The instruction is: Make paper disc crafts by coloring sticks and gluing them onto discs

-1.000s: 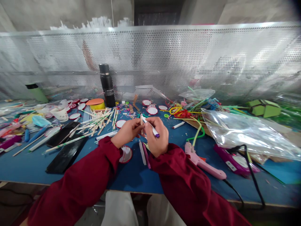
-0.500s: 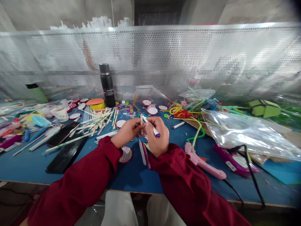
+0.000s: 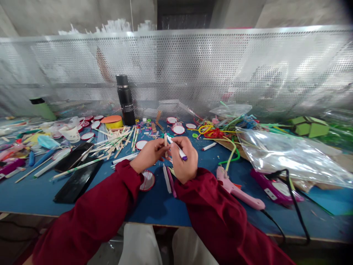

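Note:
Both my hands meet above the blue table (image 3: 154,206), in dark red sleeves. My left hand (image 3: 149,154) pinches a short wooden stick (image 3: 166,140) and holds it upright. My right hand (image 3: 184,159) is closed round a white marker with a purple end (image 3: 178,150), its tip laid against the stick. Below my hands lie two more markers (image 3: 168,179) and a round red-rimmed disc (image 3: 147,181).
A black flask (image 3: 125,99) stands at the back by the perforated metal screen. Loose sticks (image 3: 118,141) and red-rimmed discs are scattered left of centre, two black phones (image 3: 74,173) further left. A pink glue gun (image 3: 238,191), a purple one (image 3: 275,189) and a plastic bag (image 3: 289,154) lie right.

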`<state>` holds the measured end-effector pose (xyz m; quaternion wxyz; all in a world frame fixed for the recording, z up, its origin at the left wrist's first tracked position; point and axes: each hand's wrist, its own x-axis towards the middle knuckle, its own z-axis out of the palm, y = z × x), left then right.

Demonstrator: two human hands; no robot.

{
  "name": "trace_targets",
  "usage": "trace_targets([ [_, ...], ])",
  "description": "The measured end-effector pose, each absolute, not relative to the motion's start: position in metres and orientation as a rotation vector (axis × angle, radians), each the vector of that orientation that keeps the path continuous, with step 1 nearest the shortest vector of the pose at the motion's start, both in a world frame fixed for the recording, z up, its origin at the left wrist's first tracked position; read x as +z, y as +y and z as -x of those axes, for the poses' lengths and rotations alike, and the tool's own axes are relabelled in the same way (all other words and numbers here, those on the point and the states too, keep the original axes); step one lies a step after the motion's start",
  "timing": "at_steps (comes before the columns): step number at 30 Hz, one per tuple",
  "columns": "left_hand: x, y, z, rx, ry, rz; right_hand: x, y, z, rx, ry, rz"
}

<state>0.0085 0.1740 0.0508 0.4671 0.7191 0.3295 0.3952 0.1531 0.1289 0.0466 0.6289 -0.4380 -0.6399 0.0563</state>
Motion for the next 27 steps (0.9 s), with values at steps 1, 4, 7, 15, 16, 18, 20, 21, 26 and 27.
trace_targets([
  [1, 0.0507, 0.1740, -0.0085, 0.967, 0.807, -1.769, 0.0466, 0.1288, -0.1528, 0.131, -1.465, 1.004],
  [4, 0.0507, 0.1736, -0.0087, 0.972, 0.813, -1.774, 0.0468, 0.1284, -0.1518, 0.137, -1.472, 1.001],
  [7, 0.0515, 0.1730, -0.0092, 0.973, 0.818, -1.770, 0.0473, 0.1279, -0.1514, 0.139, -1.480, 1.000],
  [15, 0.0523, 0.1726, -0.0092, 0.969, 0.823, -1.771, 0.0482, 0.1271, -0.1517, 0.142, -1.471, 1.005],
  [16, 0.0522, 0.1727, -0.0091, 0.970, 0.823, -1.770, 0.0480, 0.1273, -0.1517, 0.142, -1.475, 1.002],
  [18, 0.0519, 0.1730, -0.0090, 0.968, 0.819, -1.765, 0.0476, 0.1280, -0.1520, 0.133, -1.470, 1.004],
  [20, 0.0519, 0.1733, -0.0090, 0.965, 0.814, -1.763, 0.0472, 0.1287, -0.1524, 0.119, -1.457, 1.013],
  [21, 0.0520, 0.1734, -0.0090, 0.966, 0.813, -1.762, 0.0471, 0.1290, -0.1527, 0.114, -1.453, 1.016],
  [26, 0.0514, 0.1743, -0.0090, 0.978, 0.817, -1.750, 0.0463, 0.1294, -0.1533, 0.120, -1.461, 1.002],
  [27, 0.0509, 0.1745, -0.0089, 0.977, 0.816, -1.750, 0.0461, 0.1294, -0.1533, 0.121, -1.461, 1.002],
])
